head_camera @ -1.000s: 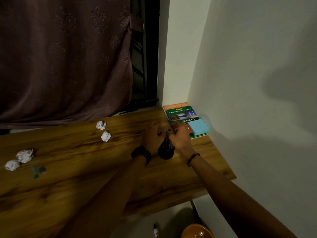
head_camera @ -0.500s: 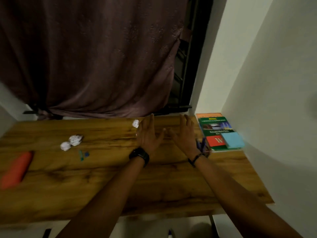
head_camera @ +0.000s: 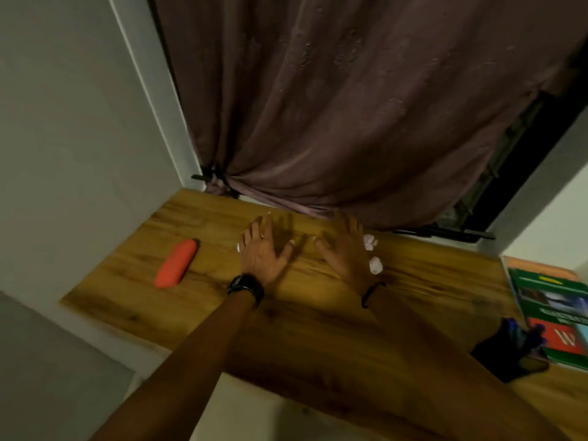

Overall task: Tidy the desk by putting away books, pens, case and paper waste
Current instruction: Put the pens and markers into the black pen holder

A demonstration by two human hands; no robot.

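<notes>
My left hand (head_camera: pixel 262 249) and my right hand (head_camera: pixel 345 249) hover flat over the wooden desk (head_camera: pixel 302 329), fingers spread, holding nothing. An orange case (head_camera: pixel 176 264) lies left of my left hand. Two crumpled paper balls (head_camera: pixel 370 241) (head_camera: pixel 376 265) sit just right of my right hand. Another bit of white paper (head_camera: pixel 238 246) peeks out from under my left hand. Stacked books (head_camera: pixel 553 300) lie at the desk's right edge. A dark pen holder (head_camera: pixel 512 351) with pens stands in front of them.
A brown curtain (head_camera: pixel 350 106) hangs behind the desk over a dark window frame. White walls close in on the left and right. The desk's near edge runs diagonally across the lower part of the view.
My view has swung left. Both hands left the dark pen holder beside the books and moved left, open, over the middle of the desk. The orange case has come into view.
</notes>
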